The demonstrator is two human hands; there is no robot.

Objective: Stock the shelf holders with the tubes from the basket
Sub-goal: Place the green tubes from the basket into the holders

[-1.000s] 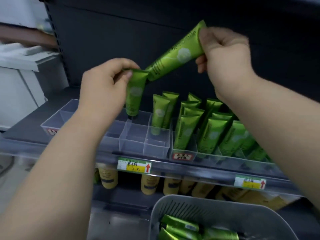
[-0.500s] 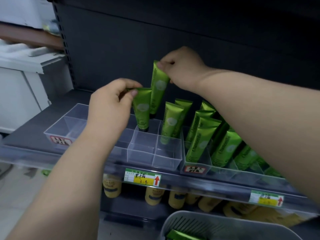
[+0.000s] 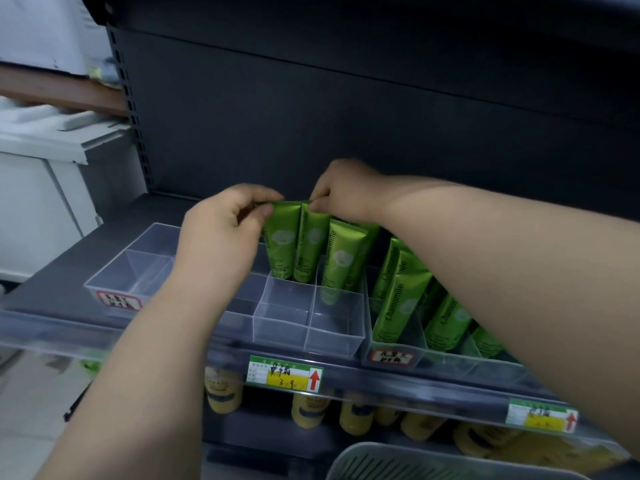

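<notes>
Two green tubes stand side by side in a rear cell of the clear divided holder [image 3: 284, 311] on the dark shelf. My left hand [image 3: 221, 233] pinches the top of the left green tube [image 3: 282, 242]. My right hand [image 3: 341, 188] pinches the top of the right green tube [image 3: 311, 245]. Both tubes are upright, caps down in the holder. A third green tube [image 3: 341, 261] leans in the cell just to the right. The holder's front cells hold nothing. The grey basket [image 3: 391, 460] shows only its rim at the bottom edge.
A second clear holder [image 3: 394, 356] to the right is packed with several green tubes [image 3: 398, 296]. Yellow tubes [image 3: 223, 393] hang on the shelf below, behind price tags [image 3: 285, 372]. A white cabinet [image 3: 41, 174] stands to the left of the shelving.
My right hand lowered its tube from above into the rear cell beside the left one. Both hands sank toward the holder. The view tilted up, so the basket mostly left the frame.
</notes>
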